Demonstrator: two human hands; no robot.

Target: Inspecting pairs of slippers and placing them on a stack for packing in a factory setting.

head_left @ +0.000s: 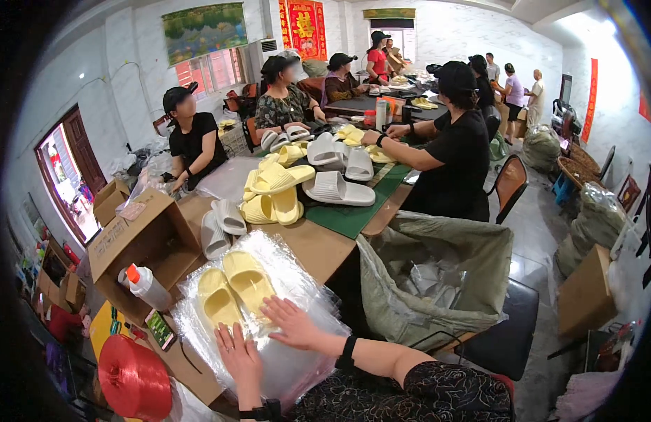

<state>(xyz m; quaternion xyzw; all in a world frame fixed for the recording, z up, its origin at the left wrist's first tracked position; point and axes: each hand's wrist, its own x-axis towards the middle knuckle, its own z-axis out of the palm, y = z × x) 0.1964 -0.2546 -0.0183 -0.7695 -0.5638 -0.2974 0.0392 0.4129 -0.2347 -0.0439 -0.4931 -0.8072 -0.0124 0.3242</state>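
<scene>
A pair of pale yellow slippers lies side by side, toes away from me, on a stack of clear plastic bags point(308, 355). My left hand point(239, 355) is flat, fingers stretched out at the heel of the left slipper point(220, 301). At the heel of the right slipper point(246, 276) my right hand point(294, 325) lies with its fingers spread, palm down on the plastic. Neither hand grips anything. Whether the slippers are inside the top bag or only on it, I cannot tell.
Beyond the bags are grey slippers point(223, 225) and a heap of yellow slippers point(279, 179). An open cardboard box point(146, 246), a white bottle point(148, 287), a phone point(160, 329) and a red twine roll point(135, 376) stand left. A large sack point(438, 243) is right; several people work around the tables.
</scene>
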